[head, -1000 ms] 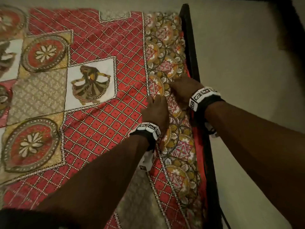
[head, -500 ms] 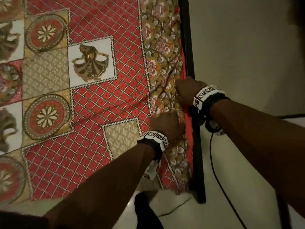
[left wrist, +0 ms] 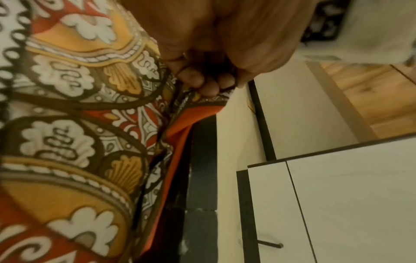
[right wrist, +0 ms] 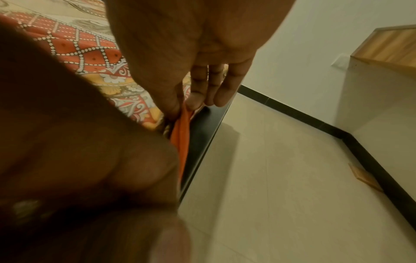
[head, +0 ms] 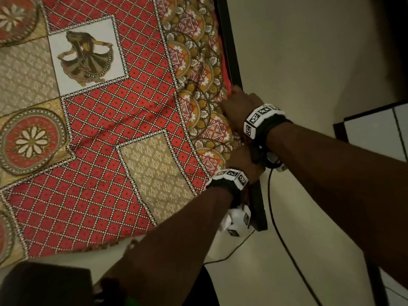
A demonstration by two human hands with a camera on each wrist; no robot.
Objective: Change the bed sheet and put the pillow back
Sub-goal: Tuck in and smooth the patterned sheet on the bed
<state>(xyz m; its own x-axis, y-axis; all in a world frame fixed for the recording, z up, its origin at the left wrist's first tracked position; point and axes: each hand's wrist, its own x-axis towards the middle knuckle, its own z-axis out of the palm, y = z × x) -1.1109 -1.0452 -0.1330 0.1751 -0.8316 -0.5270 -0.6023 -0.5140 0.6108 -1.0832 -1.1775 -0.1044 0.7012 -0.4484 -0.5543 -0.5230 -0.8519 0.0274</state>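
Presently: bed sheet (head: pixel 114 120), right edge of frame, border pinched by left hand (head: pixel 241 161) and right hand (head: pixel 239 107), apparently for tucking beside black bed frame (head: pixel 229 45).

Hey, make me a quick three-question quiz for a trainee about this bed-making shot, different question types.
1. True or false: the right hand works at the bed sheet edge beside the black bed frame.
2. Multiple choice: the plain fabric showing under the sheet's border is A) orange B) blue C) green.
3. Fill in: the left hand is placed ____ to the camera than the right one.

Key: 1 true; 2 A; 3 nearer.
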